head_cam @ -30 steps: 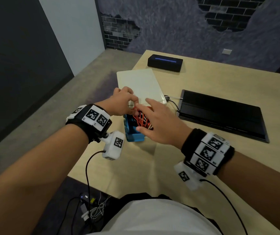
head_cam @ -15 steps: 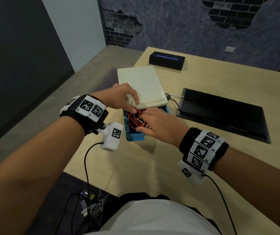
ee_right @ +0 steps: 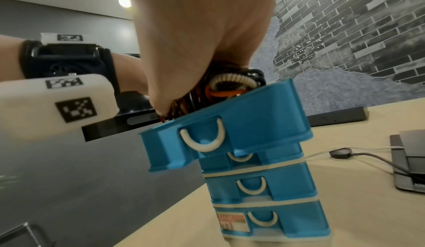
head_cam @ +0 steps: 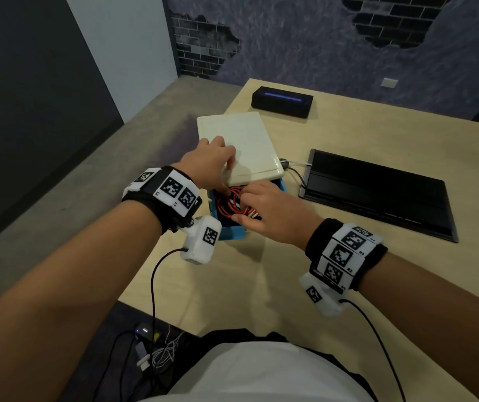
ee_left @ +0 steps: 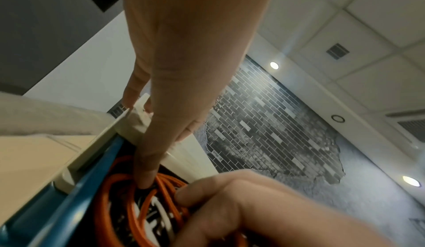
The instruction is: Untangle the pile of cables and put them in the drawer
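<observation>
A blue top drawer [head_cam: 232,235] [ee_right: 230,132] stands pulled out of a small drawer tower with a cream top [head_cam: 247,140]. Coiled orange, white and black cables [head_cam: 228,204] [ee_left: 119,205] [ee_right: 230,80] fill the drawer. My left hand [head_cam: 218,166] [ee_left: 184,69] rests its fingers on the cream top. Its straight thumb [ee_left: 144,178] presses down on the orange loops. My right hand [head_cam: 264,204] [ee_left: 230,205] [ee_right: 195,42] reaches into the drawer from the right, its fingers curled round the cable bundle. The drawer's floor is hidden.
A flat black screen [head_cam: 377,192] lies to the right of the tower, with a grey lead and round puck [ee_right: 340,153] beside it. A black box with a blue light [head_cam: 281,101] sits behind. The table's left edge runs close to the tower; loose wires [head_cam: 151,349] lie on the floor.
My right hand has gone from lying flat over the drawer to curling down into the cables. My left hand has shifted up onto the cream top, thumb dropping into the drawer.
</observation>
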